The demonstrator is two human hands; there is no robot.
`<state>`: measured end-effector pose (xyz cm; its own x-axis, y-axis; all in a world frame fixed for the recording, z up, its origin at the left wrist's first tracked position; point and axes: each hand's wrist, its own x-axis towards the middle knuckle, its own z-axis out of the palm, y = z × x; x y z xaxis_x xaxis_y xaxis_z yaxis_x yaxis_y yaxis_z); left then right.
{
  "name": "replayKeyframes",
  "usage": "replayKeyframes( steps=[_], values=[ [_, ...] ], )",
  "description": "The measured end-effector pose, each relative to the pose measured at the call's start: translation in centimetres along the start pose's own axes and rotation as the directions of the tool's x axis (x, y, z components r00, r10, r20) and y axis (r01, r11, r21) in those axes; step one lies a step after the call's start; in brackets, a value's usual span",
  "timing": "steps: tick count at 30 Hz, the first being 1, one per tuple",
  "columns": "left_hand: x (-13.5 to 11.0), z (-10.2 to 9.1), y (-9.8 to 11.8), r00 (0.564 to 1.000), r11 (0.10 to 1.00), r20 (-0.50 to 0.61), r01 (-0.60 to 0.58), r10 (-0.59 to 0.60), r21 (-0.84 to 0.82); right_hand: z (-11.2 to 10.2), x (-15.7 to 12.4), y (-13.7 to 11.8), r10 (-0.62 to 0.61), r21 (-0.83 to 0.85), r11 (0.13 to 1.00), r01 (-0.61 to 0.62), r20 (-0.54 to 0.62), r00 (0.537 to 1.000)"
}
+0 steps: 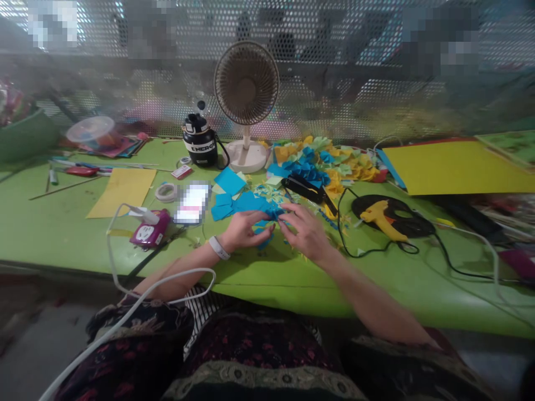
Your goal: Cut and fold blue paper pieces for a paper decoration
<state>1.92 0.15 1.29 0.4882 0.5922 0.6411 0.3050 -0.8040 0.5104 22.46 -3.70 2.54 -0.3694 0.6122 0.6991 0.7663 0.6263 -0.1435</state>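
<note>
My left hand (246, 229) and my right hand (304, 229) meet over the green table (62, 223), both with fingers curled on a small folded blue paper piece (270, 214). The left wrist wears a white band. More blue paper squares (228, 189) lie just behind the hands, and paper scraps are scattered around them. A pile of folded blue, yellow and green paper pieces (326, 161) sits farther back.
A small fan (246, 100) and a black jar (199, 142) stand at the back. A black stapler (307, 189) and a yellow glue gun (382, 217) with cord lie right. Yellow sheets (451, 167), a phone (192, 203), tape roll (167, 192) and pink charger (149, 231) surround the hands.
</note>
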Motion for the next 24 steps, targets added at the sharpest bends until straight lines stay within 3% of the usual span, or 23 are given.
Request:
replayKeyframes(
  steps=[8, 16, 20, 24],
  values=[
    [0.4, -0.3, -0.6, 0.990, 0.986, -0.082, 0.101, -0.113, -0.135, 0.2, 0.0, 0.9, 0.084, 0.074, 0.994, -0.082, -0.026, 0.996],
    [0.6, 0.2, -2.2, 0.992, 0.980, -0.121, -0.061, 0.039, -0.187, 1.1, 0.0, 2.1, 0.241, 0.243, 0.943, -0.227, -0.028, 0.970],
    [0.6, 0.3, -2.5, 0.996, 0.968, -0.089, -0.024, 0.001, -0.250, 1.0, 0.2, 2.3, 0.332, 0.339, 0.887, -0.314, 0.005, 0.943],
    [0.8, 0.0, -2.3, 0.992, 0.964, -0.108, 0.040, -0.071, -0.265, 1.0, 0.2, 2.4, 0.339, 0.363, 0.878, -0.312, -0.011, 0.941]
  ],
)
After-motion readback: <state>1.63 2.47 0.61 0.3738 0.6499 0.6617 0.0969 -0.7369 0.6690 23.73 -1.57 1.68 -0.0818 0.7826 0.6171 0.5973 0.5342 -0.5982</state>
